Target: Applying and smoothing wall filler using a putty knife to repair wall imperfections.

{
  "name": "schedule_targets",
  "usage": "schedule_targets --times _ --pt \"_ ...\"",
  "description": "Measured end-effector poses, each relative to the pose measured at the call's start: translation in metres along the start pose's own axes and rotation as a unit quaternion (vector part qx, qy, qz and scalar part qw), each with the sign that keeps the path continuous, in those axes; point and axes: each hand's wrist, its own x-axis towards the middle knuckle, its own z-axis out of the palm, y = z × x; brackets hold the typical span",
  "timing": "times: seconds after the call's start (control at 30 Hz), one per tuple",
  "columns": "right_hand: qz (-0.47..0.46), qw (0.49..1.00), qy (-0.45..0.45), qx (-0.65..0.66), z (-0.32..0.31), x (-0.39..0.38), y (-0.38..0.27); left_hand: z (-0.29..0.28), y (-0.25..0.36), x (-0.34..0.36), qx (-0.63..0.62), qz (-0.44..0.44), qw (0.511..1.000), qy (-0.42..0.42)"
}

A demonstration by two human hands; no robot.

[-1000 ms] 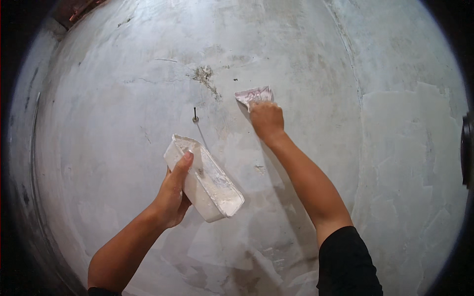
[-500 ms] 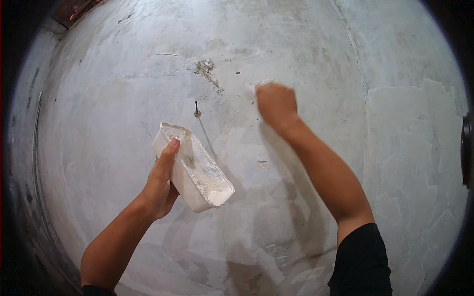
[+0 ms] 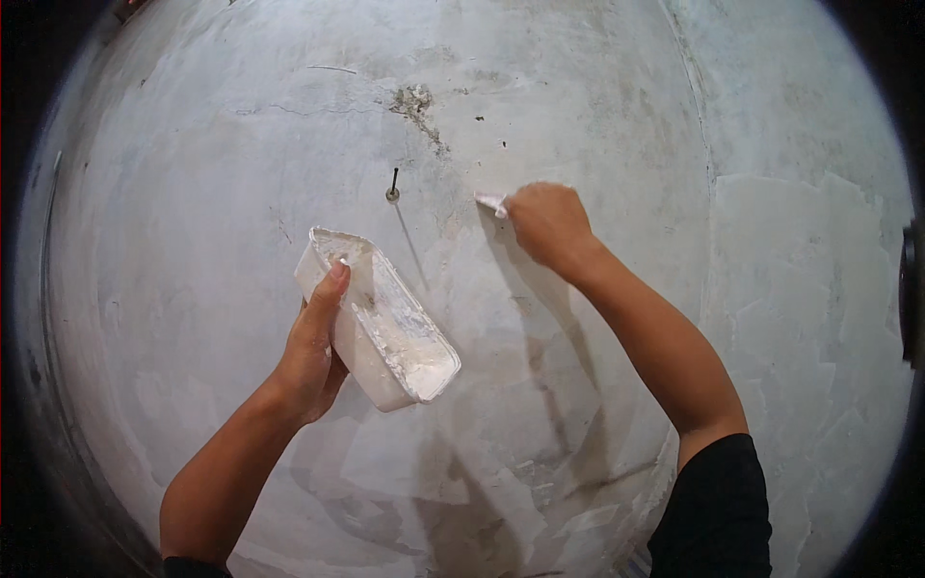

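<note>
My left hand (image 3: pixel 313 342) grips a white rectangular plastic tub (image 3: pixel 371 361) by its long side, the thumb over the rim. White putty (image 3: pixel 429 374) coats the inside of the tub and lies thicker at its lower right end. The tub is tilted, its mouth facing up and toward me. My right hand (image 3: pixel 549 226) is closed around a small putty knife (image 3: pixel 491 203), whose white-smeared blade points left along the wall. Its handle is hidden in my fist. Whether the blade touches the wall I cannot tell.
The grey plastered wall (image 3: pixel 212 222) fills the view. From it sticks a nail (image 3: pixel 394 183), above the tub. Higher up is a crumbled patch (image 3: pixel 414 104) with cracks. A lighter skimmed area (image 3: pixel 800 250) covers the right side. A dark object (image 3: pixel 909 294) stands at the right rim.
My right hand has moved down the wall, and the putty knife now shows beyond its fingers. The wall's marks sit higher in view. My left hand still holds the tub, nearly in place.
</note>
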Motion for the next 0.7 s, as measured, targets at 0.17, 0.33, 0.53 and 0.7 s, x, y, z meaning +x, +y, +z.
schedule_targets --times 0.17,0.33,0.53,0.7 --pt "0.002 0.993 0.122 -0.001 0.001 -0.013 0.002 -0.001 -0.002 -0.004 0.005 0.048 0.999 -0.006" --pt "0.146 0.95 0.276 -0.029 0.017 0.005 0.03 0.003 -0.01 -0.001 0.009 0.104 0.993 -0.049" --pt "0.136 0.986 0.096 -0.013 0.024 -0.008 -0.03 -0.002 -0.012 0.007 -0.002 0.095 0.993 -0.075" --pt "0.037 0.999 -0.004 -0.002 -0.02 -0.026 -0.051 -0.012 -0.01 0.014 -0.005 0.073 0.995 -0.072"
